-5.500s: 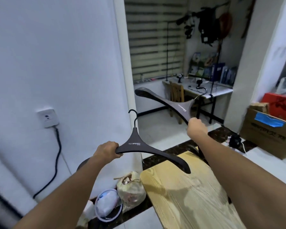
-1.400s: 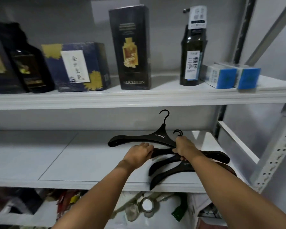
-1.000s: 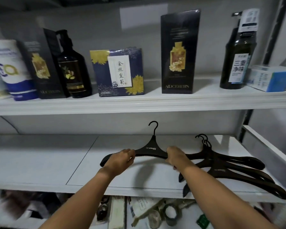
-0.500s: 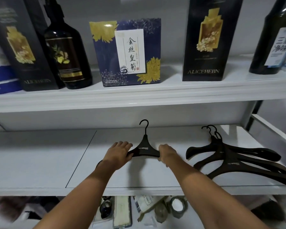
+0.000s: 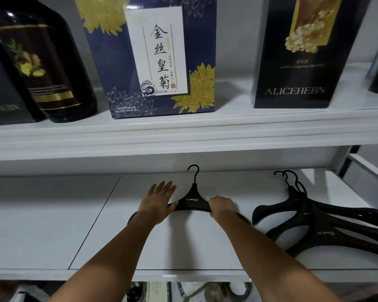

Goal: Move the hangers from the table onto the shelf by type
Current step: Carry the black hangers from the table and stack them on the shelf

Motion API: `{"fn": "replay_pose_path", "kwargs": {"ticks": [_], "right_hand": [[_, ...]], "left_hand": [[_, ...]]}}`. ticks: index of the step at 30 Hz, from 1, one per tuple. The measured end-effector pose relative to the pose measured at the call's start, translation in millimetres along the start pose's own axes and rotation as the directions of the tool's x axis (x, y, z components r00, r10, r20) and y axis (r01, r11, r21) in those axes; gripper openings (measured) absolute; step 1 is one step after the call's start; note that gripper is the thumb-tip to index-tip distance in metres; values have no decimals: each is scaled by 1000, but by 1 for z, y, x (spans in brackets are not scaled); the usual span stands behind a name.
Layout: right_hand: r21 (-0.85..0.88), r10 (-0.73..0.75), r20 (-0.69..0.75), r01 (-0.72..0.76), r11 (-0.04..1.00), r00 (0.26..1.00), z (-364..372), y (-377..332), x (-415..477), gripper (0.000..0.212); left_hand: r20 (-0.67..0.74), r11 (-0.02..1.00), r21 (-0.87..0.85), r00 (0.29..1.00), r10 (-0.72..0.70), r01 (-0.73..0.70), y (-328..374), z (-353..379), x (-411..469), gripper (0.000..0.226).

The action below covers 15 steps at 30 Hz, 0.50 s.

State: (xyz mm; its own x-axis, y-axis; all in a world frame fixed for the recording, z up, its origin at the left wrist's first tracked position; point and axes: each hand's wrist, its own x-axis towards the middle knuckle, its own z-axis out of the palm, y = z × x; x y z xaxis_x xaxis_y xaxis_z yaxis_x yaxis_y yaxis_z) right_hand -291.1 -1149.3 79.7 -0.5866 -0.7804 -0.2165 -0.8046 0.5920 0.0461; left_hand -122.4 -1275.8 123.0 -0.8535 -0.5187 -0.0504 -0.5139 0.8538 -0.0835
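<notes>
A black hanger [image 5: 192, 200] with a hook pointing to the back lies flat on the white lower shelf [image 5: 52, 225]. My left hand [image 5: 158, 200] rests on its left arm with fingers spread straight. My right hand [image 5: 220, 207] has its fingers curled over the hanger's right arm. To the right lies a stack of three similar black hangers [image 5: 310, 221], hooks together at the back, their arms fanned toward the right front.
The upper shelf board [image 5: 183, 136] hangs low over the hangers. On it stand a dark bottle [image 5: 44, 62], a blue box with yellow flowers [image 5: 153, 55] and a black box [image 5: 303, 51]. Clutter shows below the shelf's front edge.
The hanger has come down flat on the shelf, left of the stack. My left hand's fingers have straightened off it. The view has moved closer.
</notes>
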Motion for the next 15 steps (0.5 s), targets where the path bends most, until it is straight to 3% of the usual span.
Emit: {"fn": "replay_pose_path", "kwargs": {"ticks": [4,8,15], "right_hand": [[-137,-30,-90,18,990,995,10,-5,7,33],[-161,-11,-142,-13,987,990,13,-7,10,42],[-133,41,-158,-63,989,987,19,-12,13,33]], "left_hand": [[16,1000,-6,1000,-17,17,-4,2,2,61],[26,999,2,999,-32,32,-11,3,1,60],[22,999,-4,999,-34,34,-13,5,1,59]]}}
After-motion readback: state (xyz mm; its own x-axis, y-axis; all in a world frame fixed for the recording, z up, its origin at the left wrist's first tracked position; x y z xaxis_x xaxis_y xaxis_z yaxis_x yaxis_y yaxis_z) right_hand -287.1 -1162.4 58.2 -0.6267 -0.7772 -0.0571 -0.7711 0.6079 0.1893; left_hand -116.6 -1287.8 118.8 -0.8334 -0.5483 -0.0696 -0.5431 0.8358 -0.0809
